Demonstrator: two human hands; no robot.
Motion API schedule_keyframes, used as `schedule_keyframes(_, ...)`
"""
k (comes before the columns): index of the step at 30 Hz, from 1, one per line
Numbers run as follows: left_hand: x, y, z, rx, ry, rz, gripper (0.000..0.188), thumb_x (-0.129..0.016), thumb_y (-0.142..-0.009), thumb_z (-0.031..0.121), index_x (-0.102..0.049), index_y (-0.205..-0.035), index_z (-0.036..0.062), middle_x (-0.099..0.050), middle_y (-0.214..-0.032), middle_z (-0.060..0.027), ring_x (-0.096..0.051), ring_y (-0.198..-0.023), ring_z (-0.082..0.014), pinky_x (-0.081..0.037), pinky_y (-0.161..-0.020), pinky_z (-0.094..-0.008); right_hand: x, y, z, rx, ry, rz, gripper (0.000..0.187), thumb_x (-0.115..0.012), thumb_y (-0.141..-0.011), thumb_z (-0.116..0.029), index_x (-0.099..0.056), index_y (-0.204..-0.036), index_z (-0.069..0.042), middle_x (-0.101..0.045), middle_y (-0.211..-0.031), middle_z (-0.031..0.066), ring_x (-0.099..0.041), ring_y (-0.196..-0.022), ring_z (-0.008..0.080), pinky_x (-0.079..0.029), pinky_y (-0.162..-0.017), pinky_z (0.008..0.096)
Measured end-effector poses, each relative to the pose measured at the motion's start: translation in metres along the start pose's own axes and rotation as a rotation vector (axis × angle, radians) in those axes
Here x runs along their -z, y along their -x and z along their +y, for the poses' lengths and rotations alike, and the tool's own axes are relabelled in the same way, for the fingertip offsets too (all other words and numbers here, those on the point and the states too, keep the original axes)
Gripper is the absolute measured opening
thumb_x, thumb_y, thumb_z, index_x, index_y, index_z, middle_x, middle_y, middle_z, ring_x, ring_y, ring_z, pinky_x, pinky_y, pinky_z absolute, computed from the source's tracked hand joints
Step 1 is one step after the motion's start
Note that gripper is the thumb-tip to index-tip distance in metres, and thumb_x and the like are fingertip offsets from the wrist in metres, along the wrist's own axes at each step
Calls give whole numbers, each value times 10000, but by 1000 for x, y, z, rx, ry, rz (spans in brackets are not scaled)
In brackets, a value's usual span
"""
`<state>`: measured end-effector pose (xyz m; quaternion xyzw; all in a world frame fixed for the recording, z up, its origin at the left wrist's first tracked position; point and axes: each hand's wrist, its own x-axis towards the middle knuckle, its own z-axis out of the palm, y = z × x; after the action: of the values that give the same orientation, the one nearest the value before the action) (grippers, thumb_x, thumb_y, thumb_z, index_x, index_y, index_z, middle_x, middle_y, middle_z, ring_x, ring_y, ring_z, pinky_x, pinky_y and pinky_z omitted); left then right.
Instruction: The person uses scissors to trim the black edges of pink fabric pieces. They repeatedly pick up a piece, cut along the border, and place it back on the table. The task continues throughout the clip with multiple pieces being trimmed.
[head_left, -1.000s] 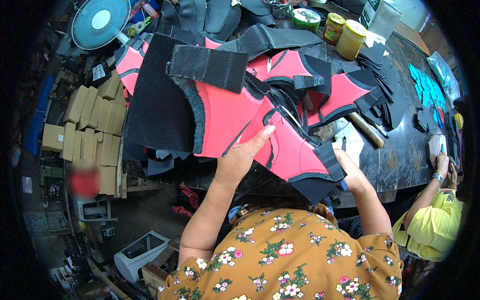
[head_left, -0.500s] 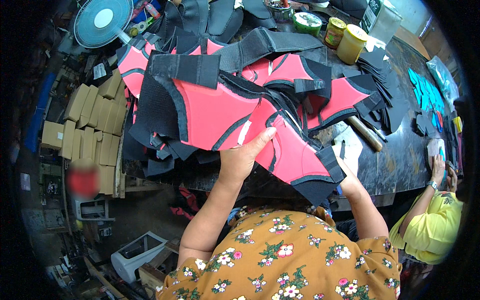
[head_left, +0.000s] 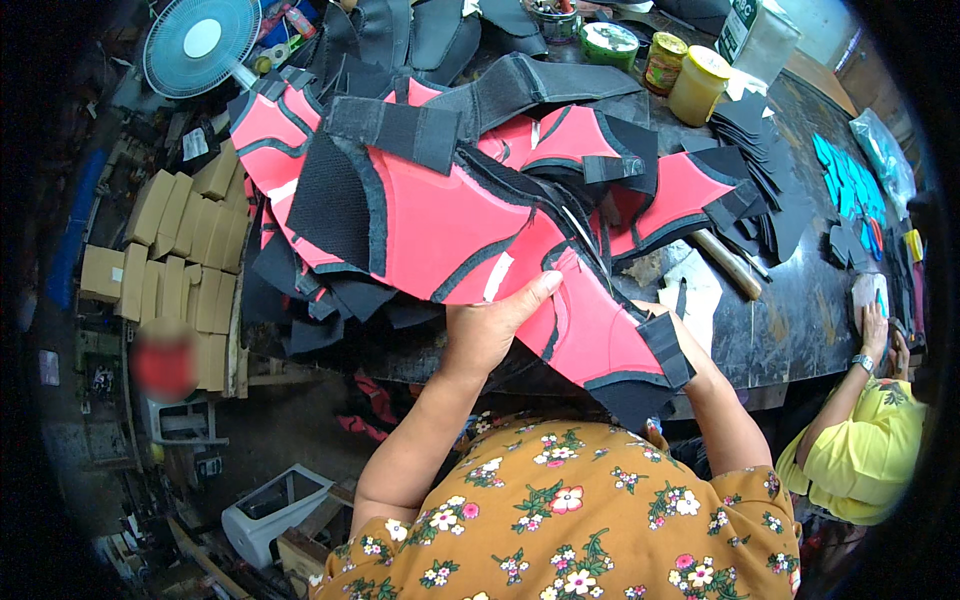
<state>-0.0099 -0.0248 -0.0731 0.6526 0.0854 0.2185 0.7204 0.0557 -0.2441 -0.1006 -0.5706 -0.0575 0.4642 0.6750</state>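
Observation:
A pink padded fabric piece (head_left: 440,225) with black edging and black strap ends, like a sewn brace, slants across the middle over the table's near edge. My left hand (head_left: 485,325) grips its lower edge, thumb pressed on the pink face beside a white strip. Behind its right end, close to a black tab, is my right hand (head_left: 683,335); its fingers are mostly hidden by the piece. A heap of similar pink and black pieces (head_left: 570,140) lies just beyond. To the left, another pink piece (head_left: 270,140) shows from under the held one.
Stacked black cut pieces (head_left: 750,150), a wooden-handled tool (head_left: 727,264) and a white sheet (head_left: 690,290) lie right on the dark table (head_left: 790,325). Jars (head_left: 700,85) stand behind. A fan (head_left: 203,45) and cardboard boxes (head_left: 160,205) are left. A co-worker in yellow (head_left: 860,450) sits right.
The held piece's upper left end has swung right and down, uncovering more of the pink piece at left. My right hand has moved slightly left and up behind the piece's right end.

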Motion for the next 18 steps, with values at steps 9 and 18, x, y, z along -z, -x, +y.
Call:
schedule_keyframes(9,10,-13,16,-51,54,110,200,-620,-938,179,-625,-1043,9,-631,-955,-25,-604,-859,-106,-497,-753,-259,1,21,-7,41,268,-91,169,-659,-851,-127,-534,-756,-65,-549,-691,-60,-504,-646,18,-431,-593,192)
schedule_keyframes(18,12,-19,25,42,118,122,298,-491,-1003,250,-580,-1140,0,-619,-1075,-71,-619,-934,-134,-553,-774,-291,-6,14,12,259,198,-207,493,-664,-843,-180,-508,-1262,27,-586,-1143,75,-516,-1074,129,-387,-980,297)
